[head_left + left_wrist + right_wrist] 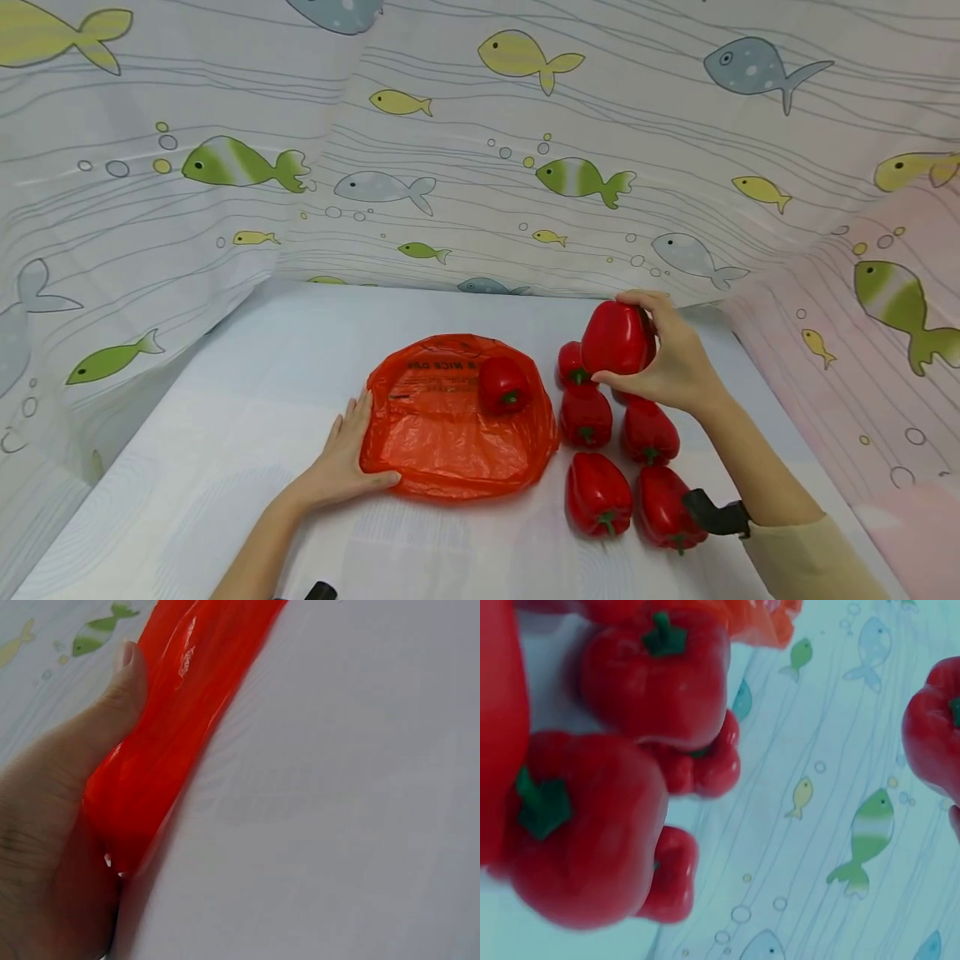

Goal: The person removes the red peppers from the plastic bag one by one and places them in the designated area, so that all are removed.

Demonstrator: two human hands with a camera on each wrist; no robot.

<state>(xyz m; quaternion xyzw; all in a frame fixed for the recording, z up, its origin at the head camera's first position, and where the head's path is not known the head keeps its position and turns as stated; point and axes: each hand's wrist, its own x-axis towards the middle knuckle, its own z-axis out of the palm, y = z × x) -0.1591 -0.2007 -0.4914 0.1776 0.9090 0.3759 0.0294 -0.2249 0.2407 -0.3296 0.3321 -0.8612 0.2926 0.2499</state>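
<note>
An orange-red plastic bag [450, 446] stands with its mouth spread wide, and one red bell pepper [504, 385] lies inside at the right. My left hand [341, 462] rests against the bag's left side, fingers extended and thumb along its front edge; the left wrist view shows that thumb [124, 694] touching the plastic. Up at the back right, my right hand [671, 358] grips a large red bell pepper [615, 337] between thumb and fingers, above other peppers. In the right wrist view this held pepper [934, 731] is partly cut off at the right edge.
Several red bell peppers with green stems, such as the front one [598, 496], lie grouped right of the bag on the white table [225, 400]. Fish-patterned sheets [465, 150] hang behind and at both sides. A black strap mount [716, 512] sits on the right wrist.
</note>
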